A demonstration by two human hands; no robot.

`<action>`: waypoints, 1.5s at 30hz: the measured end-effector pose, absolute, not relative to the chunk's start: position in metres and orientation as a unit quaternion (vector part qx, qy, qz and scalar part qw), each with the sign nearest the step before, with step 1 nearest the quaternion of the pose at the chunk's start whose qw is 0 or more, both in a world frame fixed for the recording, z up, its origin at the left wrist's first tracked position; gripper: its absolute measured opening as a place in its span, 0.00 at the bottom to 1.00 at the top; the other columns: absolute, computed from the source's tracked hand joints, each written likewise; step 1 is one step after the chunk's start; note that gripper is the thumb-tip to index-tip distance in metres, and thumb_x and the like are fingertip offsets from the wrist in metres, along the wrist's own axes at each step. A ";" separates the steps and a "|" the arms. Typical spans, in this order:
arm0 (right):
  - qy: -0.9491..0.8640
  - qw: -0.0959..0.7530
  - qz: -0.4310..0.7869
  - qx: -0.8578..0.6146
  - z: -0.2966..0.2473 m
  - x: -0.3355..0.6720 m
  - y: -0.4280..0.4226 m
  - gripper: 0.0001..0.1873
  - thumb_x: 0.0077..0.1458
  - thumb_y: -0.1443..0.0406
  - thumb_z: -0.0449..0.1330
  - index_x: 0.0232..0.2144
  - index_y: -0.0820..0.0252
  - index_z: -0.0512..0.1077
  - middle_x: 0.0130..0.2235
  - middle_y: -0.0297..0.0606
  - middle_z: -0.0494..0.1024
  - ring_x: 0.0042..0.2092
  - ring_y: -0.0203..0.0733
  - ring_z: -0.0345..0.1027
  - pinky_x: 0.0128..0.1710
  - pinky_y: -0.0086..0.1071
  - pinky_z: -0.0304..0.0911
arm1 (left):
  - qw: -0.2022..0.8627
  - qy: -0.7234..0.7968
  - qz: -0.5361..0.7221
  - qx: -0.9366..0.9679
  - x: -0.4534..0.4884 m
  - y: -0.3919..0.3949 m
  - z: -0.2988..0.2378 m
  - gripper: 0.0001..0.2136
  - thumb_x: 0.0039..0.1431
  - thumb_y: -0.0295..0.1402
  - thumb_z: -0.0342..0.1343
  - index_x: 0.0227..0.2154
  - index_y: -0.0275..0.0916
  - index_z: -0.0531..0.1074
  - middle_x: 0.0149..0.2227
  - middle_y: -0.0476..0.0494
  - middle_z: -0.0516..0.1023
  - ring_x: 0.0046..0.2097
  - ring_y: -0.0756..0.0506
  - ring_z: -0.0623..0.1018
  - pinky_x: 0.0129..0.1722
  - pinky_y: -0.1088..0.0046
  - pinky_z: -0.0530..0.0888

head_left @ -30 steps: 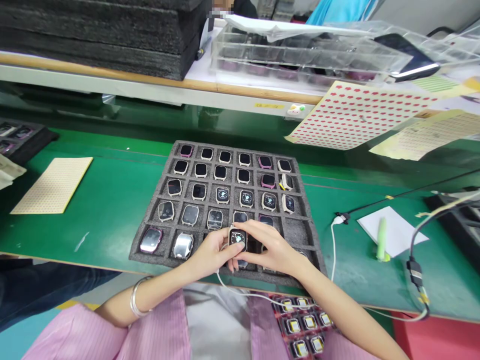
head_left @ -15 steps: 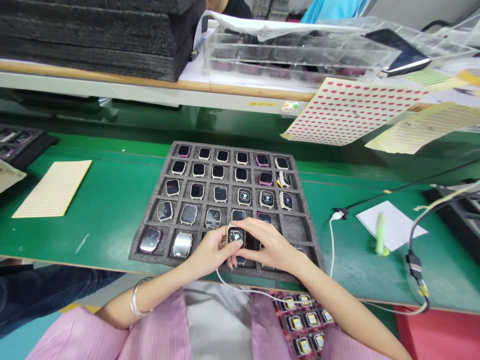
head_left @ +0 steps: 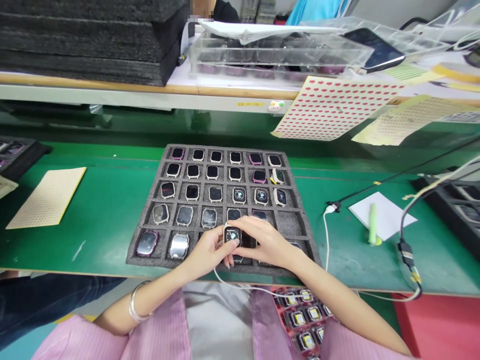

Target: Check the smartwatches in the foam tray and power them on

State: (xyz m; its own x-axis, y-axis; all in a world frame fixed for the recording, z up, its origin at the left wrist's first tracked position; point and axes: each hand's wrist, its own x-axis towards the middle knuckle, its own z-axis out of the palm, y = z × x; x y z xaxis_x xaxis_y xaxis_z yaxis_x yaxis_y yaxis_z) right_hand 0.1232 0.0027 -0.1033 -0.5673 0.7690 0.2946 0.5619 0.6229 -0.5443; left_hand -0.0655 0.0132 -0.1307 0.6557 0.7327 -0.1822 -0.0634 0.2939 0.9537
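Between my two hands is a smartwatch case (head_left: 233, 236) with no strap, its screen lit with a watch face. My left hand (head_left: 210, 252) is closed around its left side, the thumb lying on the lower screen edge. Fingers of my right hand (head_left: 264, 242) pinch the case from the top and the right side. From under my left hand a white cable (head_left: 240, 287) runs off to the right. Below both hands lies a grey foam tray (head_left: 292, 223) with watch cases in its compartments, some dark, some lit. My hands hide part of its two front rows.
Right of the tray are a white cable connector (head_left: 330, 208), a white paper (head_left: 393, 215) and a green marker (head_left: 372, 224). A sticker sheet (head_left: 48, 195) lies left. Black foam trays (head_left: 82, 45) and clear plastic trays (head_left: 277, 52) occupy the shelf. Another person sits beyond it.
The whole view has shifted slightly, with the tray and shelf appearing a little further left. Both hands keep their hold on the lit smartwatch case.
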 end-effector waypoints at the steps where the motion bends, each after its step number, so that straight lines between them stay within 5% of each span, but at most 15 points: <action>1: -0.862 0.260 0.200 -0.386 -0.103 0.123 0.003 0.22 0.61 0.56 0.57 0.53 0.63 0.64 0.43 0.46 0.75 0.42 0.48 0.70 0.42 0.41 0.66 | 0.740 0.316 0.268 0.530 -0.065 0.013 -0.130 0.17 0.57 0.45 0.56 0.37 0.34 0.66 0.18 0.51 0.72 0.19 0.52 0.71 0.21 0.79 0.68; 45: -0.852 0.301 0.196 -0.381 -0.103 0.117 -0.002 0.26 0.58 0.55 0.61 0.54 0.62 0.63 0.40 0.44 0.74 0.39 0.46 0.68 0.39 0.38 0.65 | 0.778 0.277 0.274 0.492 -0.070 0.013 -0.131 0.15 0.56 0.43 0.58 0.32 0.34 0.66 0.15 0.51 0.72 0.15 0.52 0.69 0.15 0.81 0.67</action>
